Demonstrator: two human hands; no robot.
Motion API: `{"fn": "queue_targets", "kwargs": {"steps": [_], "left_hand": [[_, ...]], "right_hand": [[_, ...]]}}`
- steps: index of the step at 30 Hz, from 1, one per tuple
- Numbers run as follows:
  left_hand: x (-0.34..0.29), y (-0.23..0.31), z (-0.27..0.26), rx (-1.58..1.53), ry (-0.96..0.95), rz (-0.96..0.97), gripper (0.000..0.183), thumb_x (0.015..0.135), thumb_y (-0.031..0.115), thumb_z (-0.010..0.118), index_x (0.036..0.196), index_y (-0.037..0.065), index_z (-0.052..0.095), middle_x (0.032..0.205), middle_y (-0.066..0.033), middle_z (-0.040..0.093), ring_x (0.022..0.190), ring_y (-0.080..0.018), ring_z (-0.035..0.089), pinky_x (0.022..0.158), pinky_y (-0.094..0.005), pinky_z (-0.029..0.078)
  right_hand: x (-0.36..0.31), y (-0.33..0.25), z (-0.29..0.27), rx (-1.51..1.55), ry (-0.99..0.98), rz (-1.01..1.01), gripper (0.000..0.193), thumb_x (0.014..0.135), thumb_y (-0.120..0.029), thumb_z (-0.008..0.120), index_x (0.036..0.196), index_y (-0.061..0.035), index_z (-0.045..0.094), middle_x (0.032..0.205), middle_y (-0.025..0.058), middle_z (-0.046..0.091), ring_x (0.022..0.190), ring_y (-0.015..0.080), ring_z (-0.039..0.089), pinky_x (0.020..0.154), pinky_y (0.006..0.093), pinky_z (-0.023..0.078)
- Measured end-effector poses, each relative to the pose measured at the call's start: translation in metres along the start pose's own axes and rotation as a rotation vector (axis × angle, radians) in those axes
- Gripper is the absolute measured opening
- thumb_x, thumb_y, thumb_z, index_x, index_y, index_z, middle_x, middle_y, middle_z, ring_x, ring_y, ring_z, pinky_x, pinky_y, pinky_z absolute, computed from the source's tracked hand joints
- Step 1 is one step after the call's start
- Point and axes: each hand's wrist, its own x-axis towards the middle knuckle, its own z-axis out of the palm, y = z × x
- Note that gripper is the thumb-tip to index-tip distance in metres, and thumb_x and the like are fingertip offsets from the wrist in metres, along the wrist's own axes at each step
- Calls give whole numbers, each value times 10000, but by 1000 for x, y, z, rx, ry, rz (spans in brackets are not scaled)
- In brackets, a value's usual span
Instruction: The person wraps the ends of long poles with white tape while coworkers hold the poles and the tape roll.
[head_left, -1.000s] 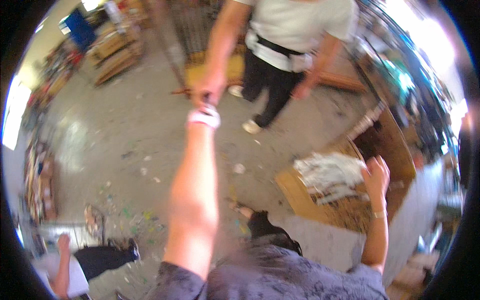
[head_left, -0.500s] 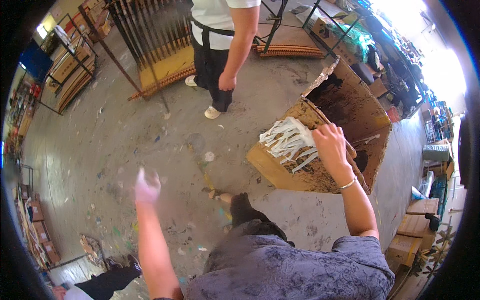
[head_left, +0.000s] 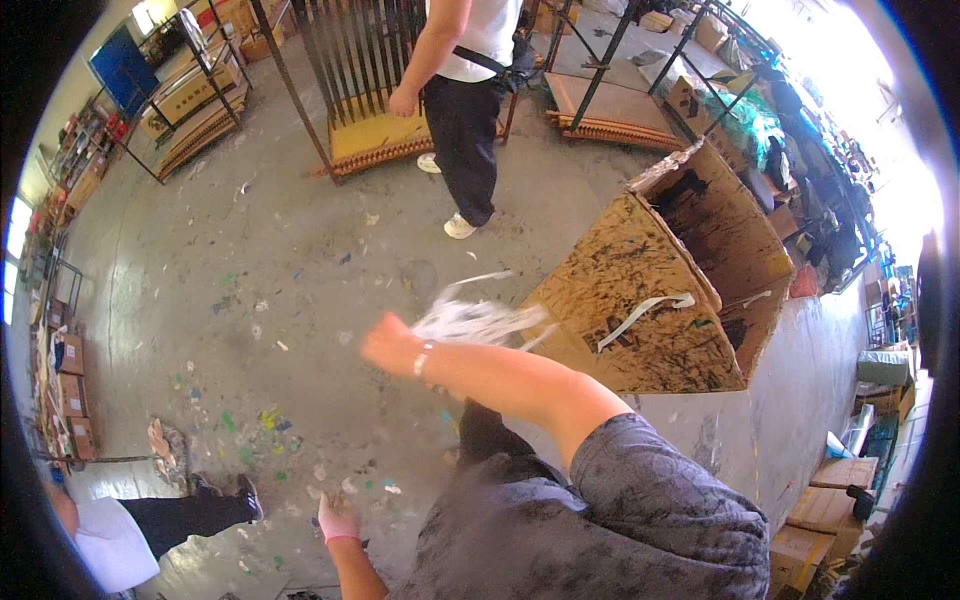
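My right hand [head_left: 392, 346], somewhat blurred, is closed on a bunch of white strips [head_left: 482, 318]. The strips trail to the right behind my forearm, toward the cardboard box. My left hand [head_left: 339, 518] is low, left of my body, in what looks like a pale glove or covering. Its fingers look apart, with nothing visible in them. A large open cardboard box [head_left: 650, 270], stained with black smears, stands at the right. One loose white strip [head_left: 640, 318] lies on its near side.
A person [head_left: 470, 130] in dark trousers stands beyond, by a metal rack [head_left: 345, 140]. Another person [head_left: 185, 515] is at lower left. Stacked boards [head_left: 620, 115] lie at the back; cartons [head_left: 825, 490] line the right. Paint spots and scraps dot the floor [head_left: 250, 330].
My right hand has swung left from the box with the strips, leaving one strip behind. My left hand has dropped lower. The person beyond has turned, and the view has shifted.
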Motion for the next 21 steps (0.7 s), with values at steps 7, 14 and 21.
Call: {"fn": "queue_targets", "kwargs": {"steps": [7,14,21], "left_hand": [[35,-8,-50,11,13,10,364,967,301,402,1171,8,470,1167,-100,507,1032,-216,477,881,-307,408],[117,-3,-42,35,-72,-143,249,925,204,494,1049,-9,535,984,-78,612,914,-186,563,823,-301,442],[124,20,46,542,-370,271,171,830,0,567,996,-7,530,976,-120,609,861,-227,588,750,-315,487]], "right_hand": [[-136,99,-306,31,1034,470,199,718,-21,617,912,-39,658,871,150,643,811,296,624,723,371,512],[-578,86,-181,-540,262,1722,560,575,-481,792,945,-75,688,1077,122,629,1122,290,531,933,425,410],[-885,-92,-52,-372,1442,2099,398,853,-391,618,1034,-40,672,901,117,686,795,187,618,714,340,478]]}}
